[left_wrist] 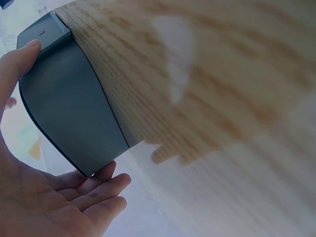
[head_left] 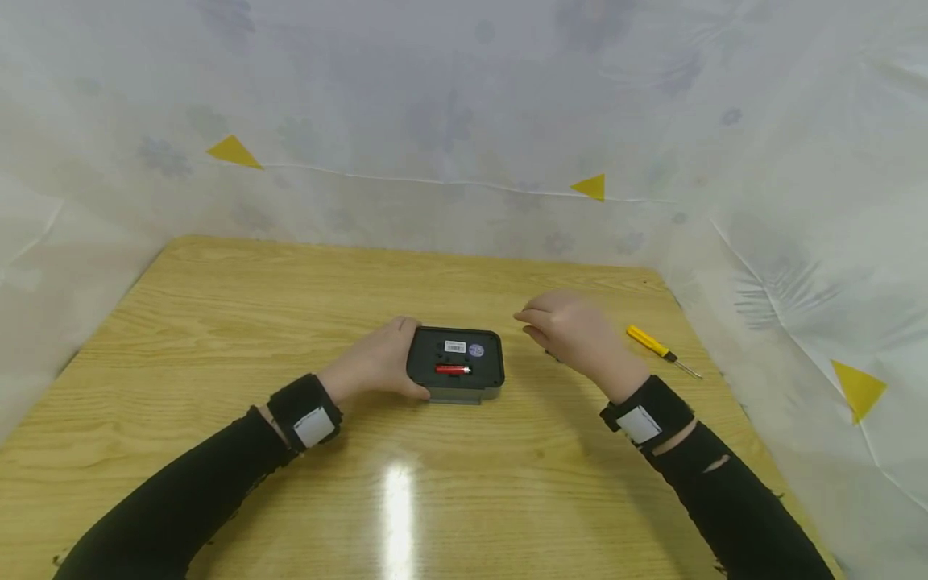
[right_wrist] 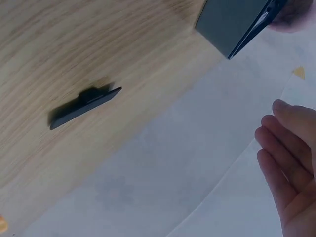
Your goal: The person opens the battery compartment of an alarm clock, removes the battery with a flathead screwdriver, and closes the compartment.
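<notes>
A dark grey box-shaped device (head_left: 455, 383) with rounded corners sits on the wooden table, its black back facing up. A red battery (head_left: 453, 370) lies in the slot in that back, near two small labels. My left hand (head_left: 380, 358) grips the device's left end, thumb at the near edge and fingers at the far one, as the left wrist view shows too. To the right, my right hand (head_left: 573, 330) hovers above the table with bent fingers and nothing between them. A small dark cover with a tab (right_wrist: 86, 106) lies below it, mostly hidden by the hand in the head view.
A screwdriver with a yellow handle (head_left: 648, 341) lies on the table (head_left: 290, 282) at the right, its tip toward the right edge. Pale patterned sheeting (head_left: 435, 97) bearing yellow triangles hangs behind and on the sides.
</notes>
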Motion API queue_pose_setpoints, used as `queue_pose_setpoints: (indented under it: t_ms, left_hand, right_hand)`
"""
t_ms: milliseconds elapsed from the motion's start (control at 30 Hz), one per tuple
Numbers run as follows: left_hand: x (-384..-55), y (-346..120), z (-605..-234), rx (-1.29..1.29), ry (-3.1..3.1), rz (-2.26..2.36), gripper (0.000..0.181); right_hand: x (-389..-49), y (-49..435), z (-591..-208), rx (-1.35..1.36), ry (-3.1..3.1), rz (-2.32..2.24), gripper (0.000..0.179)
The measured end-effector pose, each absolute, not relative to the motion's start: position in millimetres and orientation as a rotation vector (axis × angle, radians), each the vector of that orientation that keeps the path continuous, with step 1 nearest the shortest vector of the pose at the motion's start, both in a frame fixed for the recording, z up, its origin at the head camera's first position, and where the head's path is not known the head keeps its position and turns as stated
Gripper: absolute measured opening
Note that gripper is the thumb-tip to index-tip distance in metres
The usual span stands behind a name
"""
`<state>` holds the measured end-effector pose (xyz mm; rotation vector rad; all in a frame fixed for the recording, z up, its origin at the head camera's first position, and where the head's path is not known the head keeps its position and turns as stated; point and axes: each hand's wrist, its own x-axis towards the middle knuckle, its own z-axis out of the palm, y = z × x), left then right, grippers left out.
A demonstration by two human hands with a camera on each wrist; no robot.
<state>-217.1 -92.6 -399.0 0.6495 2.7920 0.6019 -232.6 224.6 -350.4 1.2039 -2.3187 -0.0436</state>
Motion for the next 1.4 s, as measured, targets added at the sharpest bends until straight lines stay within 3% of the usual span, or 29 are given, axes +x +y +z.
queue_pose_setpoints:
  t_ms: [667,1400]
  left_hand:
    - [-217.7,-92.4,-400.8,0.649,2.764,0.627,0.119]
    - [-217.7,-93.0,-397.1,0.655,2.759,0.633,0.119]
  right_hand:
    - [-219.5,162.6,-372.8,1.632,-2.189,-0.275,0.026]
    - [-222.5,162.0,-380.5,1.667,-2.194,-0.468,0.032]
